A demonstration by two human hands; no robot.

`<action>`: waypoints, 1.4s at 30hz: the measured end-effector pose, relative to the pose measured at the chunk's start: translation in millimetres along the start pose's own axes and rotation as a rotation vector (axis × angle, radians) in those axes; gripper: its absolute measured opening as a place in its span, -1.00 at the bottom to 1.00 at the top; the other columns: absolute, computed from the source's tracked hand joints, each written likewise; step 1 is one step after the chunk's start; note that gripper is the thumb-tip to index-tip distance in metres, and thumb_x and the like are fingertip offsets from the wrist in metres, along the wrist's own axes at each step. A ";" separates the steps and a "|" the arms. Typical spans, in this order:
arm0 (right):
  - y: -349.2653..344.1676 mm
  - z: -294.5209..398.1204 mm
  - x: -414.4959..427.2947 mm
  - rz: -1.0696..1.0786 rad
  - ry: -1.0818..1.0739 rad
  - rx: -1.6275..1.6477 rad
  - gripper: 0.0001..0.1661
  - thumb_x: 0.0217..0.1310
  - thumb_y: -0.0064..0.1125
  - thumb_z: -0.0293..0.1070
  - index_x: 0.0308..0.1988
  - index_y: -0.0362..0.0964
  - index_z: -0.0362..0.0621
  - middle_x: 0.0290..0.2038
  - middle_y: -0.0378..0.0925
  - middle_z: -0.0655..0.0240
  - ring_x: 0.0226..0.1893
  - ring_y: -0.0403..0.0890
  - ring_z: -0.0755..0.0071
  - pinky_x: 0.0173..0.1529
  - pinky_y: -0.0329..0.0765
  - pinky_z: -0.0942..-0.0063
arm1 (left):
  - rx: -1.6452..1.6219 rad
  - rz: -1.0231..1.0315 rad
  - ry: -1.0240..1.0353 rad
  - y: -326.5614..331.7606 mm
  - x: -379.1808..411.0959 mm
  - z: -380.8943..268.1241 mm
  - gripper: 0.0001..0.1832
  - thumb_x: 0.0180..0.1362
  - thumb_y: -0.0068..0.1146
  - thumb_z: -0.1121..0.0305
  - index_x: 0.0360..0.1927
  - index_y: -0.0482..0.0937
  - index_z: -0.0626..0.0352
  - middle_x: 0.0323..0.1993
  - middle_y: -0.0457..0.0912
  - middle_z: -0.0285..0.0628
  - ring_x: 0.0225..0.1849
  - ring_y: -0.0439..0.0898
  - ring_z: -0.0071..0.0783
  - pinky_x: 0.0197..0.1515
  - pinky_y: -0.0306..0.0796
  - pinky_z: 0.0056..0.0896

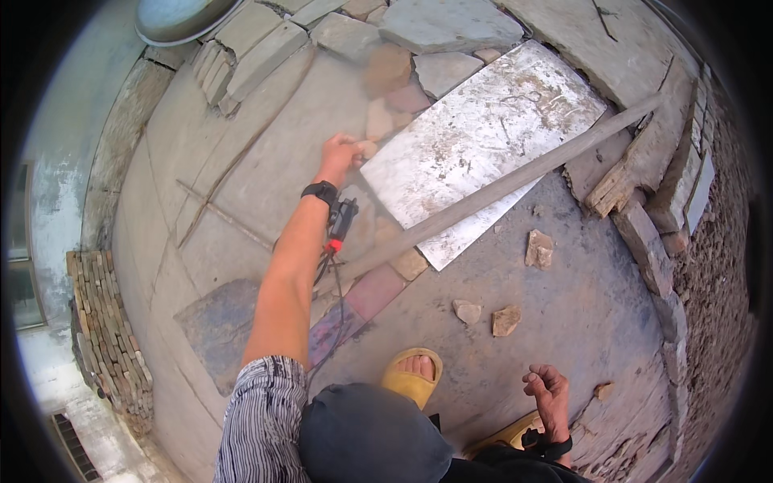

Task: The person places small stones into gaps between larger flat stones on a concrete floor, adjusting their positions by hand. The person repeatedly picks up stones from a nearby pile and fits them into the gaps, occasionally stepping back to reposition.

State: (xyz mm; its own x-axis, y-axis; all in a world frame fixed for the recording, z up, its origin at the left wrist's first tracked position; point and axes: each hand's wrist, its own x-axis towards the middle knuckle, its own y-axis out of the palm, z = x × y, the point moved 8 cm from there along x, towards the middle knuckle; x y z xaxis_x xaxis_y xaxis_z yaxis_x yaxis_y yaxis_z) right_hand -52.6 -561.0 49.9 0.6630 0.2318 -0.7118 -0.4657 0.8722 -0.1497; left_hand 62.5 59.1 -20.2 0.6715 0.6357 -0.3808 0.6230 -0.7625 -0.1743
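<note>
My left hand (342, 158) reaches out to the left corner of a white, dirt-smeared board (483, 130), its fingers on a small tan stone piece (366, 149). Flat stone pieces, among them a reddish one (407, 98), lie just beyond it. A long wooden pole (507, 181) crosses the board at a slant. My right hand (548, 386) hangs low at the right above a yellow slipper, fingers curled, with nothing seen in it. Several loose stone chunks, one tan (538, 249) and one brown (506, 320), lie on the ground between the board and my feet.
Large grey slabs (450, 24) run along the far side. A split log (640, 145) and edging stones (643, 241) stand at the right. Thin sticks (241, 151) lie on paving at the left, near stacked bricks (112, 338). A black device with cable (343, 220) is beside my left wrist.
</note>
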 end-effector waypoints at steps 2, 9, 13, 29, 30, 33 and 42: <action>-0.2 -1.2 0.9 -0.010 -0.025 0.008 -0.71 0.22 0.18 -0.34 -0.14 0.48 -0.33 -0.39 0.60 0.30 -0.48 0.52 0.54 -0.32 0.48 0.56 | -0.032 0.016 -0.017 -2.0 2.2 2.9 -0.80 0.12 0.15 0.53 -0.16 0.51 0.28 -0.39 0.57 -0.26 -0.43 0.52 -0.56 -0.41 0.47 -0.51; 2.4 3.7 1.6 -0.010 -0.034 0.017 -0.74 0.23 0.18 -0.34 -0.15 0.49 -0.30 -0.40 0.60 0.32 -0.49 0.51 0.56 -0.33 0.47 0.57 | 0.008 0.014 -0.045 -7.6 9.1 5.1 -0.77 0.17 0.02 0.57 -0.09 0.55 0.32 -0.36 0.58 -0.26 -0.43 0.51 -0.56 -0.40 0.46 -0.53; 4.5 2.0 2.1 0.010 -0.003 0.019 -0.72 0.21 0.18 -0.39 -0.13 0.47 -0.36 -0.37 0.59 0.31 -0.43 0.54 0.51 -0.28 0.51 0.54 | 0.143 -0.003 -0.006 -13.7 17.2 0.0 -0.78 0.13 -0.02 0.56 -0.18 0.60 0.33 -0.44 0.59 -0.27 -0.48 0.49 -0.58 -0.47 0.39 -0.55; 8.1 -0.8 5.2 0.013 -0.026 0.001 -0.73 0.23 0.18 -0.35 -0.14 0.49 -0.31 -0.40 0.60 0.33 -0.49 0.51 0.56 -0.33 0.46 0.57 | 0.408 0.033 0.292 6.3 3.2 -26.2 -0.77 -0.04 0.20 0.35 -0.37 0.67 0.32 -0.44 0.67 -0.20 -0.44 0.58 -0.43 -0.32 0.42 -0.40; 6.9 -0.7 4.6 0.007 -0.025 -0.002 -0.73 0.23 0.18 -0.35 -0.14 0.49 -0.31 -0.40 0.60 0.33 -0.49 0.51 0.56 -0.33 0.46 0.57 | 0.385 0.048 0.302 8.8 1.5 -28.4 -0.77 -0.04 0.19 0.36 -0.37 0.67 0.32 -0.42 0.67 -0.20 -0.44 0.58 -0.43 -0.32 0.43 -0.39; 5.2 -1.9 3.9 -0.003 -0.030 0.007 -0.74 0.23 0.18 -0.36 -0.14 0.49 -0.31 -0.40 0.60 0.33 -0.49 0.51 0.56 -0.33 0.47 0.57 | 0.119 -0.032 0.132 -11.5 -2.5 -23.4 -0.78 -0.03 0.16 0.42 -0.30 0.67 0.30 -0.42 0.65 -0.24 -0.45 0.56 -0.43 -0.38 0.42 -0.41; 7.6 -2.0 5.4 0.021 -0.012 0.015 -0.68 0.21 0.17 -0.39 -0.11 0.46 -0.41 -0.35 0.60 0.26 -0.40 0.58 0.48 -0.26 0.56 0.52 | -0.340 -0.265 -0.100 -0.4 -19.0 -0.1 -0.81 0.16 0.03 0.51 -0.17 0.50 0.38 -0.32 0.54 -0.06 -0.46 0.57 -0.32 -0.47 0.54 -0.40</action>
State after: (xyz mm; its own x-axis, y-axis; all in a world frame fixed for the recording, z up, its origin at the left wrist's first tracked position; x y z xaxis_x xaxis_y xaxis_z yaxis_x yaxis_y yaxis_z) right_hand -53.7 -554.0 43.5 0.6604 0.2555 -0.7061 -0.4712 0.8732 -0.1247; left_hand 49.5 47.3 -12.9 0.4391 0.7761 -0.4526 0.8762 -0.4813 0.0249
